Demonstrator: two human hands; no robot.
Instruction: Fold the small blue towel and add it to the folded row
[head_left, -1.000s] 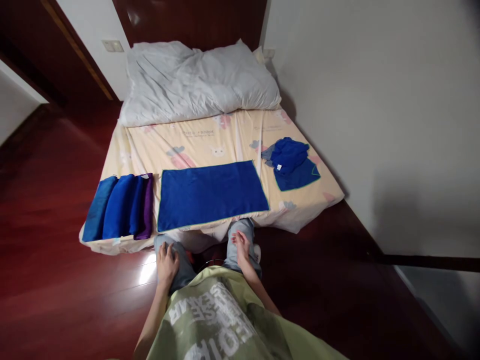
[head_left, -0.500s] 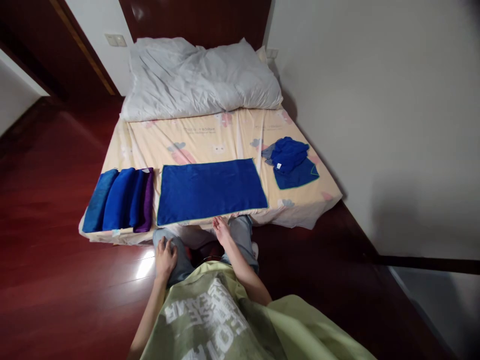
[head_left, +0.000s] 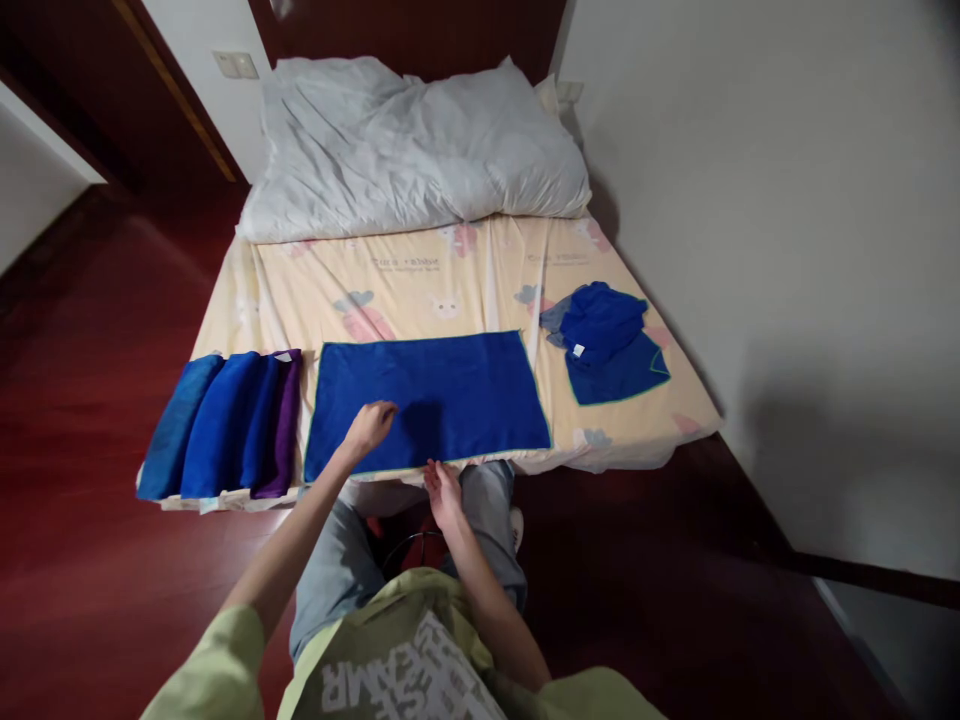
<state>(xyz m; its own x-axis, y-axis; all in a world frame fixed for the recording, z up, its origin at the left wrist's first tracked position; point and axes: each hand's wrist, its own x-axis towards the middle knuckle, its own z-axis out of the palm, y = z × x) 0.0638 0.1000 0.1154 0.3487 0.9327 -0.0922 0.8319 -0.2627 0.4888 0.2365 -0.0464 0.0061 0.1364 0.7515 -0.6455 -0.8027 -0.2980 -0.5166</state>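
Note:
A blue towel (head_left: 465,385) with thin green edging lies flat and spread out across the front of the bed. Above its left half hovers my left hand (head_left: 371,428), fingers curled in, with nothing visible in them; a dark shadow falls on the cloth beside it. My right hand (head_left: 444,490) is at the towel's front edge, fingers stretched out and holding nothing; whether the fingertips touch the cloth I cannot tell. Several rolled or folded towels lie side by side at the left, among them a teal one (head_left: 176,430), a blue one (head_left: 217,425) and a purple one (head_left: 280,430).
A crumpled heap of blue cloths (head_left: 604,325) with a white tag lies on the right of the bed. Across the back rests a bunched white quilt (head_left: 420,150). The patterned bedsheet (head_left: 409,300) shows between them. A grey wall (head_left: 750,250) stands to the right.
My left hand has left my left thigh and moved forward over the towel, its fingers now curled. My right hand stays by the front edge. The view has shifted slightly.

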